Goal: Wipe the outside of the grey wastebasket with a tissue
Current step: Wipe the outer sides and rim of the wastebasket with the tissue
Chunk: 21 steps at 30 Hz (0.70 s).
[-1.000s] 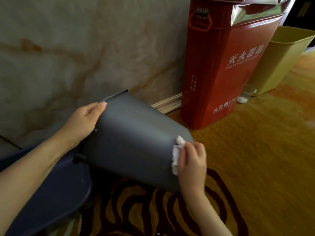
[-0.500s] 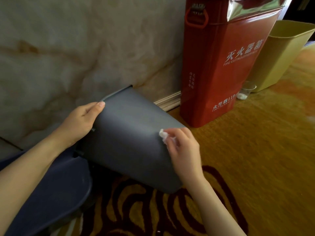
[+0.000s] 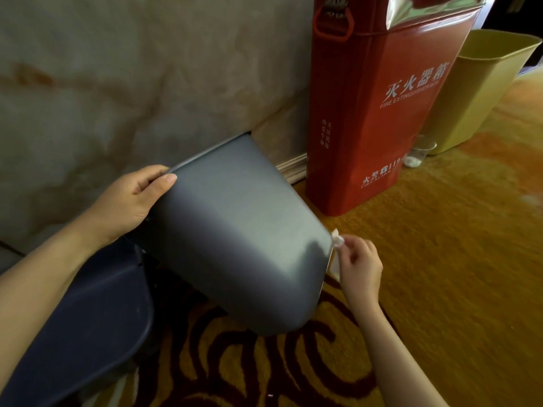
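Observation:
The grey wastebasket is tipped over at an angle, its bottom end pointing right and toward me, over the patterned carpet. My left hand grips its upper left edge, thumb lying on the side wall. My right hand pinches a small white tissue at the basket's right bottom edge; part of the tissue hangs behind that edge.
A tall red fire extinguisher box stands against the marble wall right of the basket. Beyond it sit a yellow bin and a small clear cup. A dark blue rounded object lies at lower left.
My right hand slid the tissue from the middle of the basket's side out to its right bottom edge. The view came closer. My left hand kept its hold.

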Available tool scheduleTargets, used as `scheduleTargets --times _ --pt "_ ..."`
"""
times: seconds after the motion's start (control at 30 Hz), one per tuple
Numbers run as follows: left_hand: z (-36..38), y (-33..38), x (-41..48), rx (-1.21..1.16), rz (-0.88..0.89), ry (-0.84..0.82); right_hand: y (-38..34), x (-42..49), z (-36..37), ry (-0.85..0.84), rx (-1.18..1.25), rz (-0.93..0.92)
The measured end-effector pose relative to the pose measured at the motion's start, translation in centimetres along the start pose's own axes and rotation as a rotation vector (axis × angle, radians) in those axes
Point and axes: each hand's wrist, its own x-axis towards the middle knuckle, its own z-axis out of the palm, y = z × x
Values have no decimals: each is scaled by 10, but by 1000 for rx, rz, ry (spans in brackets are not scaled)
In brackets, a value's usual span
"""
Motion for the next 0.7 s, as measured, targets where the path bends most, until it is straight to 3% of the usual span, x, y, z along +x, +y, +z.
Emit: scheduleTargets --times 0.17,0.37,0.5,0.7 --pt "-3 -8 -3 -68 -47 -4 -16 33 23 -194 0 78" --pt "-3 -11 -1 -98 -54 -13 -27 -66 11 -201 58 -194" --pt "-4 -6 -1 -118 -10 -68 -37 -118 -8 -332 152 -291" --pt "-5 -7 -1 -124 -9 -83 -80 -22 6 -110 163 -321"
